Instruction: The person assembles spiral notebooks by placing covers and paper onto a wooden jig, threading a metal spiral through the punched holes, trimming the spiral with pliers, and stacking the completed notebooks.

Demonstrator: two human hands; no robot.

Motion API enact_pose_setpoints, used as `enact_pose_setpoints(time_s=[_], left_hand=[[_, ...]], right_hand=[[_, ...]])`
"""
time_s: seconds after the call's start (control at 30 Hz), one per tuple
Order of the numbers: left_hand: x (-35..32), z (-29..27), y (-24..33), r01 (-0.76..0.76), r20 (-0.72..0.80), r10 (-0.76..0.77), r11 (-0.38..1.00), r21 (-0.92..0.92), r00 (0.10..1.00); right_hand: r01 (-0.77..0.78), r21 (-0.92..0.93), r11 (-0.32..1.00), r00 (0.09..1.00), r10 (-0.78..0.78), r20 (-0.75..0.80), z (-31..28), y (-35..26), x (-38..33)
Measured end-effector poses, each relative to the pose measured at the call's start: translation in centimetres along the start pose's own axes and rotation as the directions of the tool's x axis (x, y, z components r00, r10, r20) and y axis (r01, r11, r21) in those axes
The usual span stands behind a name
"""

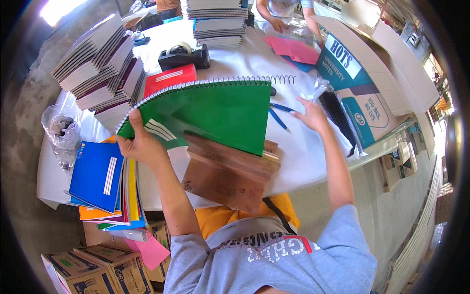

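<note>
My left hand (139, 139) grips the left end of a green spiral notebook (210, 112), thumb on its cover. The notebook stands tilted in a brown wooden stand (235, 161) at the table's near edge. Its wire coil (284, 79) runs along the top edge and sticks out past the right corner. To the right, my right hand (313, 117) is open, fingers apart and holding nothing. Its thumb is close to a blue-handled tool (279, 117), which looks like pliers and is partly hidden behind the notebook. A bundle of black coils (337, 115) in clear plastic lies just right of that hand.
Stacked notebooks (98, 68) rise at the left, with another stack (218, 22) at the back. A tape dispenser (183, 58) and red notebook (169, 78) lie behind the green one. Coloured notebooks (98, 174) sit lower left. An open carton (367, 93) stands right; another person's hands (279, 24) work at back.
</note>
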State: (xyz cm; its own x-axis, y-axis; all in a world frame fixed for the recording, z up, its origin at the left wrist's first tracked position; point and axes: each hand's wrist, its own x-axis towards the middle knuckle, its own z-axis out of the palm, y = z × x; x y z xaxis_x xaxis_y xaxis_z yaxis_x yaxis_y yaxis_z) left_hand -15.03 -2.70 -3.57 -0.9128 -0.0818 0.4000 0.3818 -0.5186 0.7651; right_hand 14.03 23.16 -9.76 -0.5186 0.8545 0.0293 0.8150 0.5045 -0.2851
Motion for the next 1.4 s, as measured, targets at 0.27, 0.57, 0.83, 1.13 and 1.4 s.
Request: enact_pose_setpoints(time_s=[0.27, 0.57, 0.83, 1.13, 1.4], left_hand=[[-3.1, 0.6, 2.2, -0.257, 0.136, 0.236, 0.951, 0.169, 0.962], [-1.1, 1.8, 11.6, -0.640, 0.213, 0.604, 0.724, 0.256, 0.768], [-12.3, -2.3, 5.6, -0.727, 0.810, 0.263, 0.634, 0.264, 0.524], [-13.0, -1.8, 5.7, -0.640, 0.799, 0.206, 0.721, 0.267, 0.565], [-13.1, -2.0, 5.7, -0.698, 0.840, 0.208, 0.672, 0.250, 0.501]], right_hand=[[0.155, -0.274, 0.949, 0.878, -0.260, -0.402, 9.7, -1.9, -1.5], [0.210, 0.391, 0.896, 0.784, 0.085, -0.615, 6.5, -0.6, -2.0], [0.216, 0.926, 0.310, 0.976, -0.048, -0.211, -2.3, -7.2, -18.4], [0.504, 0.456, 0.734, 0.849, -0.323, -0.418, -2.6, -12.4, -22.1], [0.500, 0.426, 0.754, 0.856, -0.356, -0.376, -2.4, -12.9, -21.8]])
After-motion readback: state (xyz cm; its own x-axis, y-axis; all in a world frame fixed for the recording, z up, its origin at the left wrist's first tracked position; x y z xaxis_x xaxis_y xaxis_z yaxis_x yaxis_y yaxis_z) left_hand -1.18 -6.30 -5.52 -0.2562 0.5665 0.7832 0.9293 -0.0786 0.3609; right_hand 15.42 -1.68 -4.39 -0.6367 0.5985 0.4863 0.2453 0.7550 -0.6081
